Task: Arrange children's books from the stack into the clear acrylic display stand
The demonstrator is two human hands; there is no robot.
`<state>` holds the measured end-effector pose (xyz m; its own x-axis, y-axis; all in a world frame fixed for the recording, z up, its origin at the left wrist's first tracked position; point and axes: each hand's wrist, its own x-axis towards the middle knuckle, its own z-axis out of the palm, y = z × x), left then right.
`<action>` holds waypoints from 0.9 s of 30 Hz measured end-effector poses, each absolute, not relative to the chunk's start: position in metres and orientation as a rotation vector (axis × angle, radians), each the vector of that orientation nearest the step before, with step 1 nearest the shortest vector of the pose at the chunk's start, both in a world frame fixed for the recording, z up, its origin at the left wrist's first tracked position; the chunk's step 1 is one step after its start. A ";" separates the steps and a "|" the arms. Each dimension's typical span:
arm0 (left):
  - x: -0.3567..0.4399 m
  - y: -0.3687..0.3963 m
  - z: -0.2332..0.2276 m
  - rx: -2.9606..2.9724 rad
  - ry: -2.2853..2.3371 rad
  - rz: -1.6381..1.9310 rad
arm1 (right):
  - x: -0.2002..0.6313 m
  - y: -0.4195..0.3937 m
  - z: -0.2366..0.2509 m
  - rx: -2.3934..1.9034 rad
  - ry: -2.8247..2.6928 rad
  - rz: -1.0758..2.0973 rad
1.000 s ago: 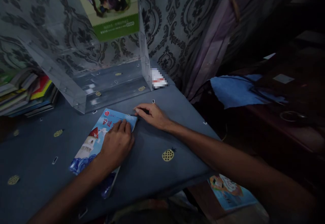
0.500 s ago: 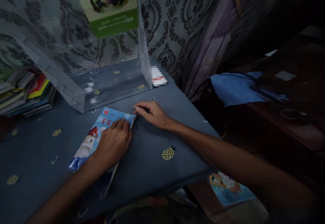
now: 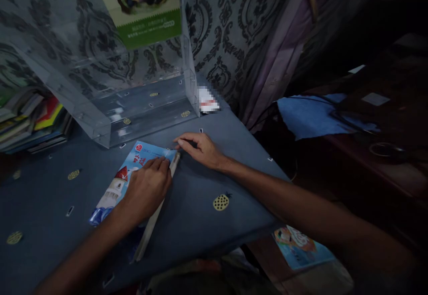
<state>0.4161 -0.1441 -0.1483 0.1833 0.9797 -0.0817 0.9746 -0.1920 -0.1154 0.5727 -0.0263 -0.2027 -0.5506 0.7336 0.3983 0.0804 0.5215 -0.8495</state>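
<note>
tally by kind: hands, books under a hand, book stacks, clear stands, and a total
Hands: 2 (left hand, right hand)
Book under the left hand: 1
Book stack: 1
Clear stand: 1
Total: 5

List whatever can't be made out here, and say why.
All in the head view:
- Rest of the red title on the blue book: hidden under the left hand.
- Top of the green-bordered picture: cut off by the top edge.
- Print on the white item: blurred into blocks.
- Left ends of the stacked books: cut off by the left edge.
</note>
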 end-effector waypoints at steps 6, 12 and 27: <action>0.416 -0.144 -0.147 -2.385 -1.970 0.211 | 0.572 -0.026 -0.203 -0.659 -1.964 1.059; 0.416 -0.144 -0.147 -2.370 -1.973 0.205 | 0.573 -0.027 -0.200 -0.687 -1.977 1.059; 0.419 -0.148 -0.158 -2.325 -1.890 0.188 | 0.574 -0.028 -0.203 -0.622 -2.050 0.975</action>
<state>0.4187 -0.1481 -0.1577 0.2033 0.9791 -0.0094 0.9617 -0.2015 -0.1858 0.5739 -0.0278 -0.2032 -0.5865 0.6860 0.4307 0.0985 0.5882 -0.8027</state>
